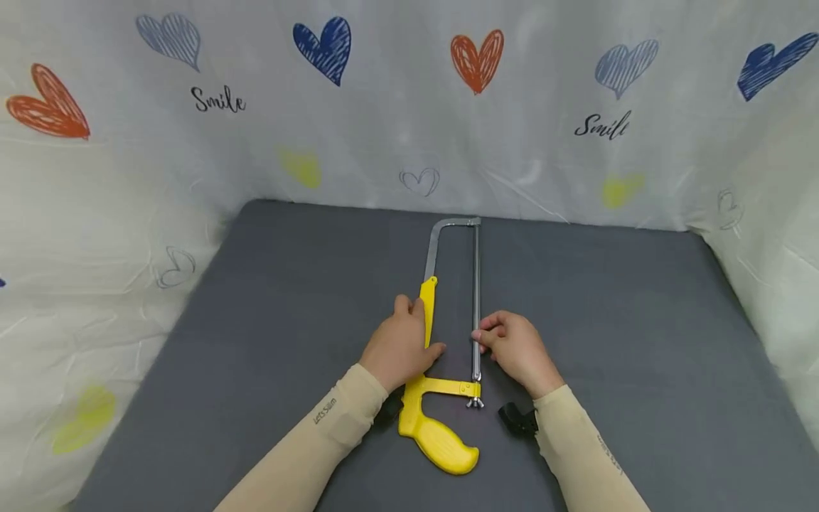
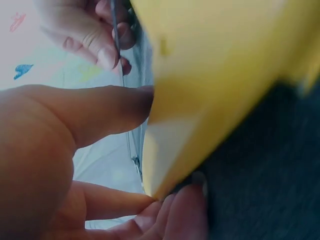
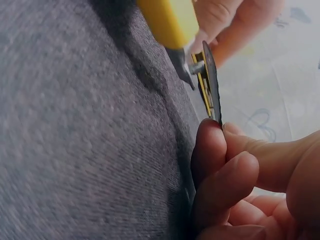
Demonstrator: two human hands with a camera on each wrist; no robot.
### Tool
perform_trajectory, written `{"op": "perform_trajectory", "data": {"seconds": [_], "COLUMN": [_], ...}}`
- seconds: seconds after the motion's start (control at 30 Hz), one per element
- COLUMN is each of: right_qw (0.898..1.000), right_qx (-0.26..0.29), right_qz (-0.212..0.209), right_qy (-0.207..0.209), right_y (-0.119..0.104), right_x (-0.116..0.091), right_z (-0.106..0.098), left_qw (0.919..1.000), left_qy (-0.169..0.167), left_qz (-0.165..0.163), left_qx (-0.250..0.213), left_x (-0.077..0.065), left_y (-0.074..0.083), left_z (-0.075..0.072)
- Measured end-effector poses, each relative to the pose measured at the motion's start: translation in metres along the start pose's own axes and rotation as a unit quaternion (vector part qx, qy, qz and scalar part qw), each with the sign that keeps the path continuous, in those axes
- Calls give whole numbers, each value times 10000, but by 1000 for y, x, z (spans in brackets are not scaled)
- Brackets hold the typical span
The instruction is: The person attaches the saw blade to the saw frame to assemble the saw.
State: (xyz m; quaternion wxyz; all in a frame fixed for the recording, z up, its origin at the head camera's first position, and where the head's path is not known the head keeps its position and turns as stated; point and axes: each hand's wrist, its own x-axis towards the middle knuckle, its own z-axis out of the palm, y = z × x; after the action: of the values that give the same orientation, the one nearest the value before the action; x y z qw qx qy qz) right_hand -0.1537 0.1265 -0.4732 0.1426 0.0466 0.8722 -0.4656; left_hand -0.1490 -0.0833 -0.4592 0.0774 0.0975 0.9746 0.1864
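A white sheet (image 1: 365, 142) hangs behind the table and on both its sides; it bears orange and blue hearts, yellow patches and the word "Smile" in two places. The table (image 1: 608, 306) has a dark grey cover, which looks finely woven in the right wrist view. On the table, or just above it, is the saw (image 1: 430, 313), between the two hands; I cannot tell whether all of it touches the cover. Its far end is near the back edge of the table, and its yellow handle (image 1: 448, 448) is towards the person. Two beige sleeves (image 1: 301, 441) cover the forearms, and a black device (image 1: 517, 419) is at the right wrist. The left hand (image 1: 399, 345) grips the yellow bar of the saw, the thumb on one side and the fingers on the other. The right hand (image 1: 518, 352) pinches the blade (image 1: 476, 284) between thumb and forefinger, at the lower half of its length. The smallest thing is the silvery wing nut (image 1: 475, 403), at the near end of the blade.
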Motion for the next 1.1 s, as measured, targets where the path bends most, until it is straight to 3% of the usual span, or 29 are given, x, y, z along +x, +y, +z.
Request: {"op": "perform_trajectory", "data": {"seconds": [0.17, 0.4, 1.1], "right_qw": [9998, 9998, 9996], "right_qx": [154, 174, 270], "right_qz": [71, 113, 73], "right_qy": [-67, -27, -2], "right_y": [4, 4, 3], "right_x": [-1, -3, 0], "right_z": [-6, -5, 0], "left_qw": [9987, 9973, 9975], "left_qy": [-218, -352, -335], "left_qz": [-286, -462, -371], "left_qx": [-362, -459, -489], "left_x": [1, 0, -2], "left_y": [1, 3, -1], "left_z": [-1, -5, -6]}}
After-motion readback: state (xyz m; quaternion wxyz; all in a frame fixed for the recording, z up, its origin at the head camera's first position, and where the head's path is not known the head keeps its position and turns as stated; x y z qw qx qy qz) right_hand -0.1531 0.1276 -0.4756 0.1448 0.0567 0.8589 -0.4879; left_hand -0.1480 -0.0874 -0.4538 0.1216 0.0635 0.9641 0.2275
